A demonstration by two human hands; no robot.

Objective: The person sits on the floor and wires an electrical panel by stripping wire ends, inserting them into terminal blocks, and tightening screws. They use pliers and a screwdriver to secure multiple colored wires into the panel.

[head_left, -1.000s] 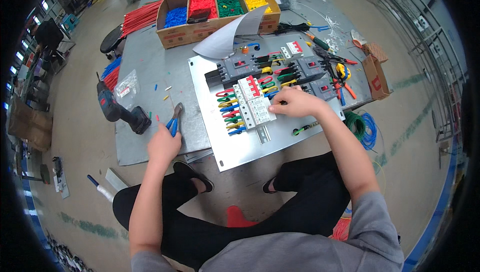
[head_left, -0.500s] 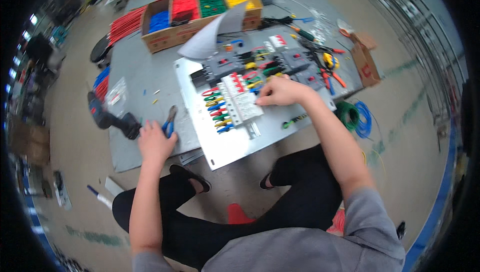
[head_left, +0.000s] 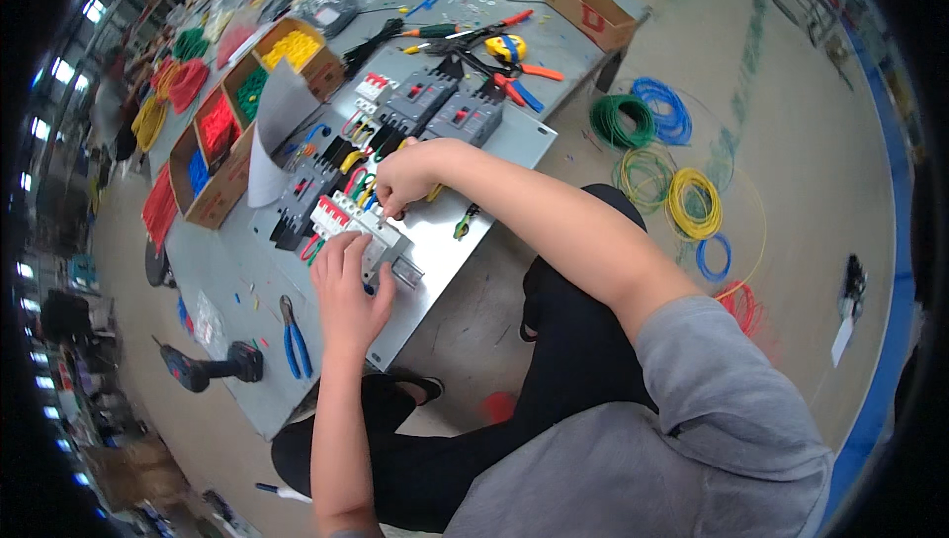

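A metal mounting plate (head_left: 526, 149) lies at the table's near edge with electrical parts on it. Among them is a row of white miniature circuit breakers (head_left: 334, 215) with red toggles. My left hand (head_left: 346, 291) rests at the near left of this row, fingers spread over it and thumb apart. At the row's right end is my right hand (head_left: 410, 177), its fingers pinched together; what they hold, if anything, is hidden. Larger grey breakers (head_left: 465, 116) sit beyond. Short coloured wires (head_left: 353, 159) run between the parts, and a rail piece (head_left: 406, 271) sticks out beside the row.
Blue-handled pliers (head_left: 295, 340) and a cordless drill (head_left: 213, 368) lie on the left. A divided cardboard box (head_left: 222, 192) of coloured parts stands behind, with a curled paper sheet (head_left: 277, 133). Hand tools (head_left: 504, 68) lie at the far side. Wire coils (head_left: 694, 204) rest on the floor, right.
My left hand has left the spot by the pliers and drill and come onto the breaker row. My right hand stays at the row, pinched. The whole view has swung to the right.
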